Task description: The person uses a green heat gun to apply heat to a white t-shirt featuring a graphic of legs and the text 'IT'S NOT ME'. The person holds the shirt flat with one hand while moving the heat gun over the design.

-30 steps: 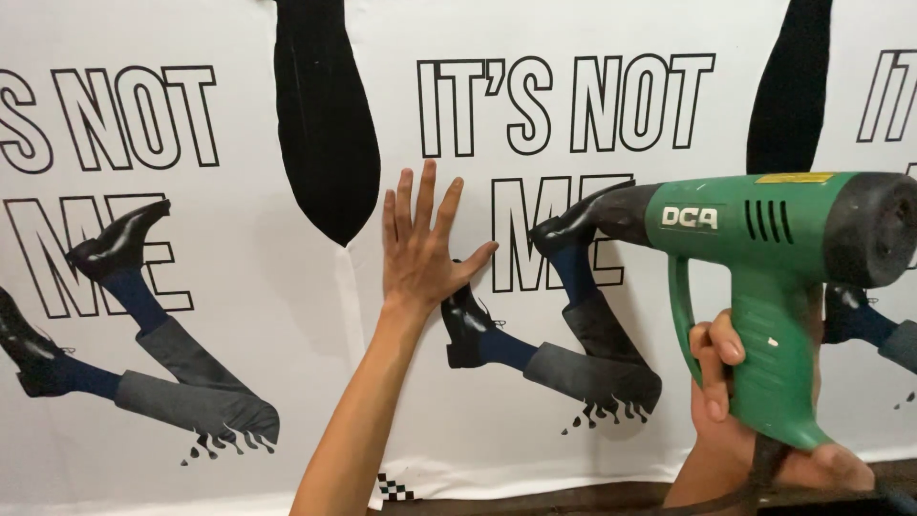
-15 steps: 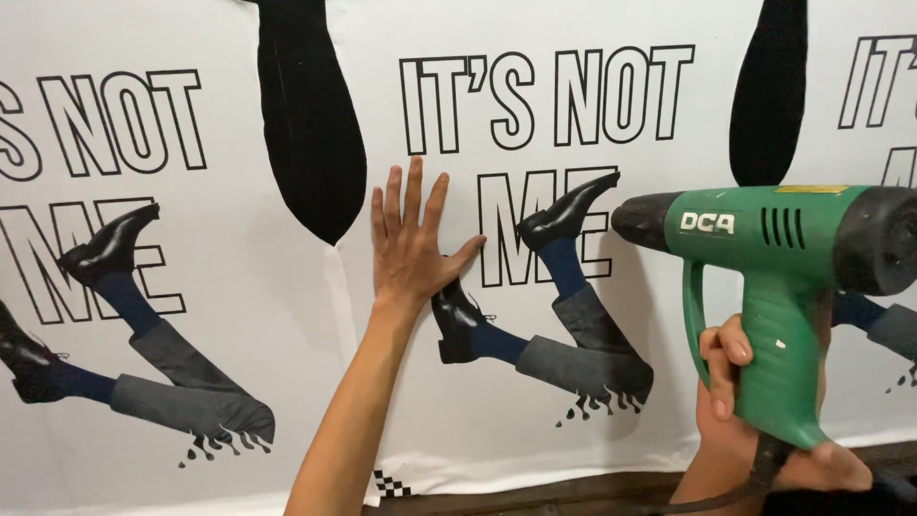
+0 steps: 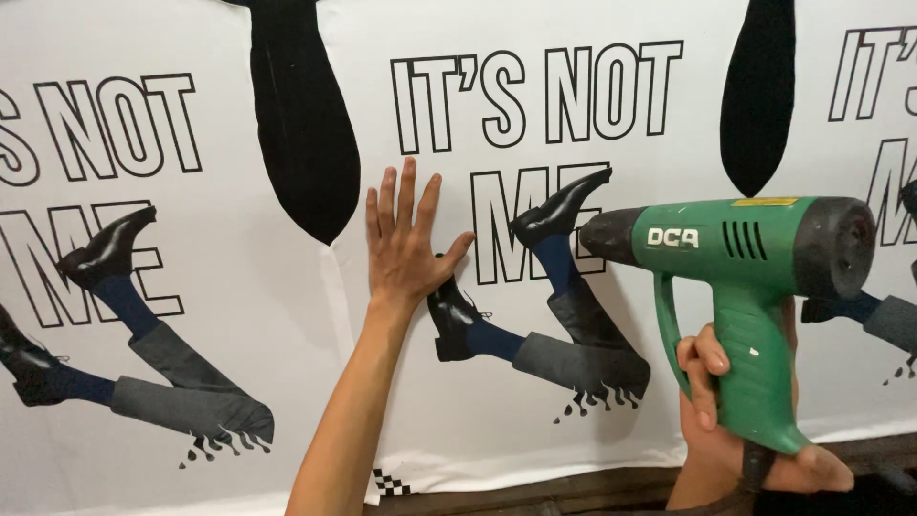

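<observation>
Green heat gun (image 3: 755, 287) beside white poster (image 3: 287, 363)

Bright even indoor light, soft shadow beside left hand (image 3: 406, 244), picture sharp, no glare, mild edge distortion

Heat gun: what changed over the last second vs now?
The green heat gun in the right hand slid right along the printed white sheet, its nozzle coming off the printed shoe it overlapped a second ago. The left hand edged slightly left and lower in view, partly from camera shift. Unchanged: left hand flat and spread on the sheet, right hand gripping the gun's handle, nozzle pointing left.
</observation>
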